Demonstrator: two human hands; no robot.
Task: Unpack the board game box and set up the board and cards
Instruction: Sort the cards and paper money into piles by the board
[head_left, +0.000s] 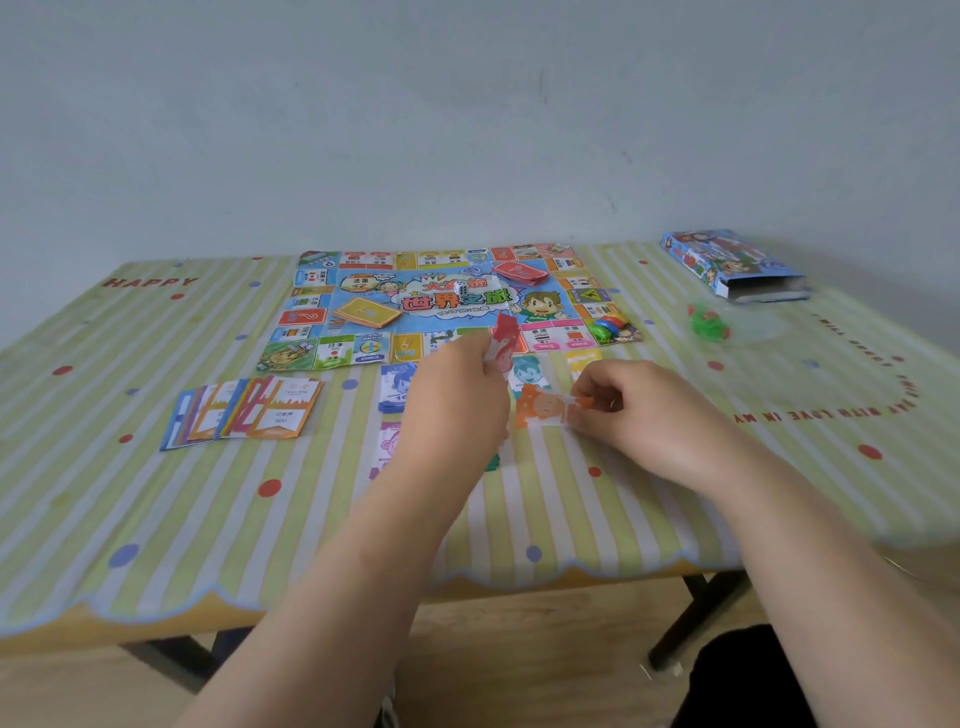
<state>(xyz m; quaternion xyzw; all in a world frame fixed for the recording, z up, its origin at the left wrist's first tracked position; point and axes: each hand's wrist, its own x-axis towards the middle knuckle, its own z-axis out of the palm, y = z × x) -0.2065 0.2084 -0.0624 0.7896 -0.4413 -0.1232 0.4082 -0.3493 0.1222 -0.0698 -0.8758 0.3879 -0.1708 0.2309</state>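
Observation:
The colourful game board (447, 304) lies unfolded at the back middle of the table. A yellow card deck (367, 313), a red card deck (520, 272) and a white die (461, 289) rest on it. My left hand (457, 395) holds red paper notes (505, 338) upright just in front of the board. My right hand (639, 402) pinches an orange paper note (543, 408) lying on the cloth. Blue notes (396, 388), teal notes (527, 374), yellow notes (583, 359) and pink notes (387, 447) lie around my hands. The opened game box (732, 266) lies at the back right.
A fan of property cards (244, 410) lies at the left. Coloured tokens (607, 325) sit on the board's right corner. Green pieces in a clear bag (709, 322) lie near the box. The striped tablecloth (156, 493) hangs over the front edge.

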